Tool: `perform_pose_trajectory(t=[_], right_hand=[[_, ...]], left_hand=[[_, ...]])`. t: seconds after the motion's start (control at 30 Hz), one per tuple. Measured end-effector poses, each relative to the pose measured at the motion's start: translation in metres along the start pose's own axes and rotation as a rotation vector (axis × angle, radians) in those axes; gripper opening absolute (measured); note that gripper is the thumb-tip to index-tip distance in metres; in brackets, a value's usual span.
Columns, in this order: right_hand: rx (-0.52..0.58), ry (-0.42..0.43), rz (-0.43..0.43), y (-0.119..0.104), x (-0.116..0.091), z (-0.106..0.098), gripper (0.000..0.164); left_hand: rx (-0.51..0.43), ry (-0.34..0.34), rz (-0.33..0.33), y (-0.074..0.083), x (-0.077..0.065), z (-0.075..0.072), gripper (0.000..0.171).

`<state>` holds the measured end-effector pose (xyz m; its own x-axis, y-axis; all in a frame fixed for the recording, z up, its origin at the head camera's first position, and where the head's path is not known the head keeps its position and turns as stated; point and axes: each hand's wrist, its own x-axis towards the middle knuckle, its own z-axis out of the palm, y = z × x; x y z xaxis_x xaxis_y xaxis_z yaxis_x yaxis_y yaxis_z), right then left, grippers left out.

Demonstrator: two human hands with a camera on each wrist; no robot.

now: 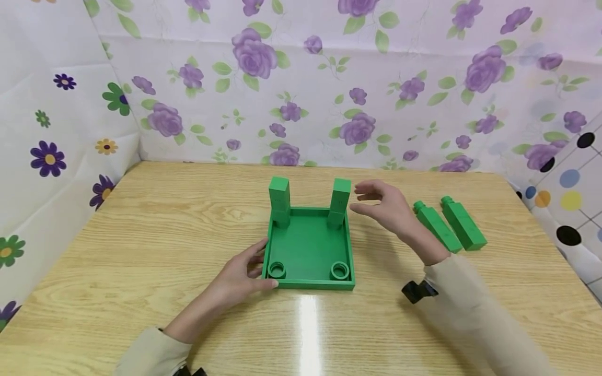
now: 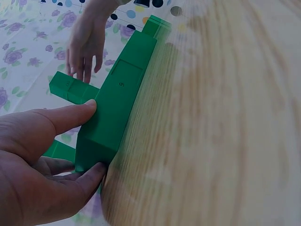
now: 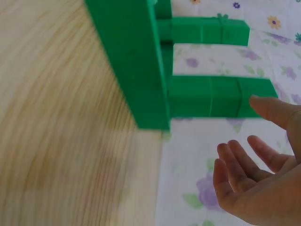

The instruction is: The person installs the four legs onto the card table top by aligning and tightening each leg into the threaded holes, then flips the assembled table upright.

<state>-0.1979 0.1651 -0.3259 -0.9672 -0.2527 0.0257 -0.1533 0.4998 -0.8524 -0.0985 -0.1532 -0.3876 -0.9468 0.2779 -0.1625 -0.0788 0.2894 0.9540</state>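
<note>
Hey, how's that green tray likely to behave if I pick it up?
The tray is probably stiff, judging by its straight rim. With both posts at the far corners, it may feel heavier there. The posts show seams, so they might wobble.

The tabletop (image 1: 164,209) is pale wood with a fine yellowish-brown grain running mostly crosswise, and a bright streak of reflected light crosses its near middle part. Flat on it, around the centre, sits a square green tray (image 1: 308,245) with a low raised rim. Well to its right, two loose green posts (image 1: 438,227) lie on their sides, close beside each other, slanting, their narrow knobbed ends toward the far edge.
</note>
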Motion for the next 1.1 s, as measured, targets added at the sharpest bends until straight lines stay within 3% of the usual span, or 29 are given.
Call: perform_pose_trajectory(t=[0.33,0.77,1.1], right_hand=[[-0.166,0.161,-0.072,0.035,-0.022,-0.032,0.042],[-0.321,0.2,0.017,0.069,-0.057,-0.071,0.048],[-0.409,0.216,0.039,0.087,-0.082,-0.081,0.054]], left_hand=[[0.009,-0.003,0.002,0.0,0.0,-0.002,0.088],[0.022,-0.002,-0.006,0.001,0.001,-0.001,0.088],[0.009,-0.002,-0.015,0.0,0.001,-0.001,0.088]])
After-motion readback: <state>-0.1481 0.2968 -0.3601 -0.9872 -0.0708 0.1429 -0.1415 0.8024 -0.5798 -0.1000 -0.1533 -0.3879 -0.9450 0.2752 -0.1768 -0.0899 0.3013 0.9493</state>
